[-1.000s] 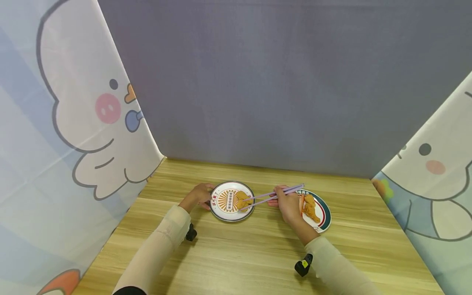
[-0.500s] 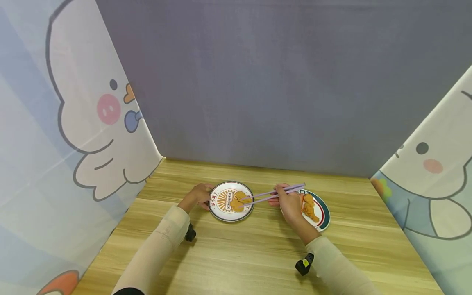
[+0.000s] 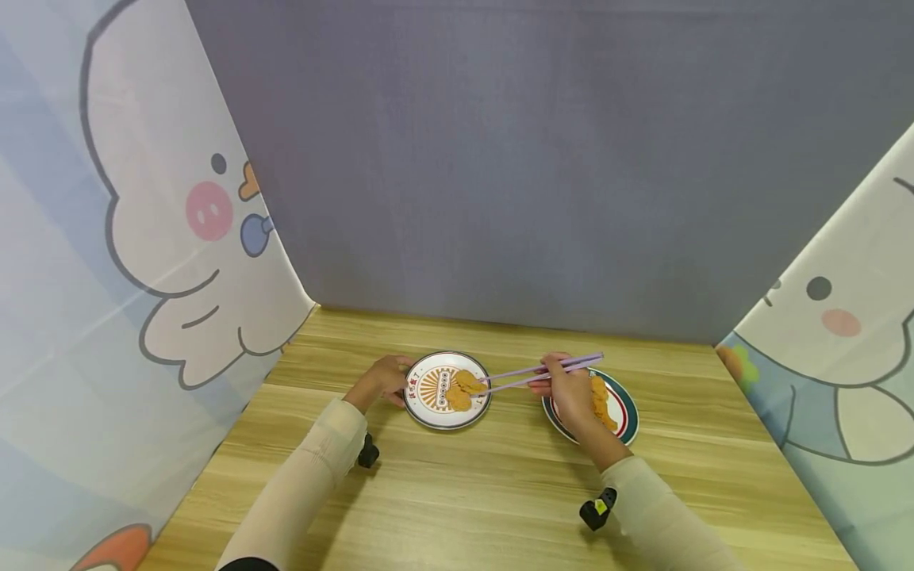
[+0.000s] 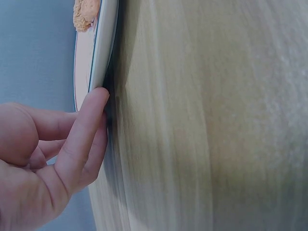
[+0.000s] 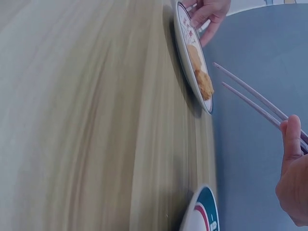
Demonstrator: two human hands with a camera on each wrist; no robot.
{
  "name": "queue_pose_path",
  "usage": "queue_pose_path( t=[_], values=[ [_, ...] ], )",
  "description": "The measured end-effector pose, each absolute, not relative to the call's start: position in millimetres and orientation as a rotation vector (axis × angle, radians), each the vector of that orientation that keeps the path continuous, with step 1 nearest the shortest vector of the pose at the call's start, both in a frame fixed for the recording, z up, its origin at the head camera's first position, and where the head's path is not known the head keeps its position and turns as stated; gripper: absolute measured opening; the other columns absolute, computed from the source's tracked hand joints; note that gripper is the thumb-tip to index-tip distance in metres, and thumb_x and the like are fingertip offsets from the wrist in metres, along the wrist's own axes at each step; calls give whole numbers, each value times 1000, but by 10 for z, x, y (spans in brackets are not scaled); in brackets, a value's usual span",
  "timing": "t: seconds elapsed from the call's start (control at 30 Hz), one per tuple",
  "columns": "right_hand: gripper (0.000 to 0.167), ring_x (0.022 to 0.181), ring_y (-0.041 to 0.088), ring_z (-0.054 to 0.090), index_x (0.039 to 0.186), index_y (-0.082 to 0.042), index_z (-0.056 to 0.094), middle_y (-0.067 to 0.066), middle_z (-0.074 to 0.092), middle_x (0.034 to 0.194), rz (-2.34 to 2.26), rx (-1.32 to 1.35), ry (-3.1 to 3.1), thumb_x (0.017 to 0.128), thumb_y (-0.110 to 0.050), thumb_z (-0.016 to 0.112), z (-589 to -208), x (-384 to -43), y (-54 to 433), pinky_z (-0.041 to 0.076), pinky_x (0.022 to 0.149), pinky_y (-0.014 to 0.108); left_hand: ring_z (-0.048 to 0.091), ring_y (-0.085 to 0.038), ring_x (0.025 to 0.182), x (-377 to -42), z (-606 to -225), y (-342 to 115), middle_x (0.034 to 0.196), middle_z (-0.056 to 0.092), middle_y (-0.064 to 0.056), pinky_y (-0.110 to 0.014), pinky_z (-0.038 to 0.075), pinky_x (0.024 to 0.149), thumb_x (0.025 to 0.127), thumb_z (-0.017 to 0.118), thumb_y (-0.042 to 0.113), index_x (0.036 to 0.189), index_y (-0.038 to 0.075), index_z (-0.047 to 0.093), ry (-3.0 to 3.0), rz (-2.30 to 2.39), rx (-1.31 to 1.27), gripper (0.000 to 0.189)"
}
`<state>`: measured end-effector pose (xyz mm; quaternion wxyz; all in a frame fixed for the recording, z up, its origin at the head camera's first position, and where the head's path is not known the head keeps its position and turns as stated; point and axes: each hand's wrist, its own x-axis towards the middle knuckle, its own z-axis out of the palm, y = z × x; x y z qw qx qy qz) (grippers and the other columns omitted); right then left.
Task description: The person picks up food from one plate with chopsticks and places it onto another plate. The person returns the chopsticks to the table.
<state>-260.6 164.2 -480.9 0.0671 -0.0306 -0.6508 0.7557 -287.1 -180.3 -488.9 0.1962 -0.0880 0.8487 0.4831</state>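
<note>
My left hand (image 3: 391,379) pinches the left rim of a round white plate (image 3: 428,412) with a dark edge line and an orange sunburst print. Pieces of fried chicken (image 3: 460,399) lie on this plate, right of its centre. In my right hand (image 3: 569,390) is a pair of lilac chopsticks (image 3: 514,384), pointing left. Their tips are spread and hold nothing; in the right wrist view they hang apart from the chicken. Under the right hand sits a second plate (image 3: 627,432) with a green and red rim. Fried chicken (image 3: 602,404) on it is partly hidden by that hand.
Both plates stand on a wood-grain table (image 3: 471,492). A grey backdrop (image 3: 500,174) rises behind it, and cartoon-printed cloths (image 3: 207,262) hang at either side. Bare wood lies between the plates and in front of them.
The chopsticks, at the chicken on the left plate earlier, have drawn back to the right with my right hand. The chicken there has shifted slightly left. My left hand stays put.
</note>
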Motion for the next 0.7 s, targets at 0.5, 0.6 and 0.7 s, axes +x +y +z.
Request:
queue_pose_path(
  t=[0.5,0.6,0.7],
  values=[
    [15,58,16,74,100,-1,60,1,73,74,2285,-168,-1940,104,-13,52,-4707,-2637,2008,66,56,30,69,-23,70,-2877,-4881,-1795,94,67,-17,-34,68,63,90,57,-11,153,7,45,2382,1352,-247,67],
    [15,57,16,73,97,-3,60,0,72,72,2299,-172,-1898,104,-12,51,-4688,-2631,2068,66,54,28,68,-23,69,-2877,-4882,-1796,93,66,-17,-34,68,63,89,56,-12,153,7,45,2374,1363,-253,67],
    [16,55,14,72,94,-6,62,0,72,71,2320,-176,-1859,104,-12,52,-4683,-2638,2136,65,52,27,68,-22,69,-2879,-4887,-1798,92,66,-16,-34,68,63,89,56,-12,152,7,46,2369,1368,-256,67]
  ],
)
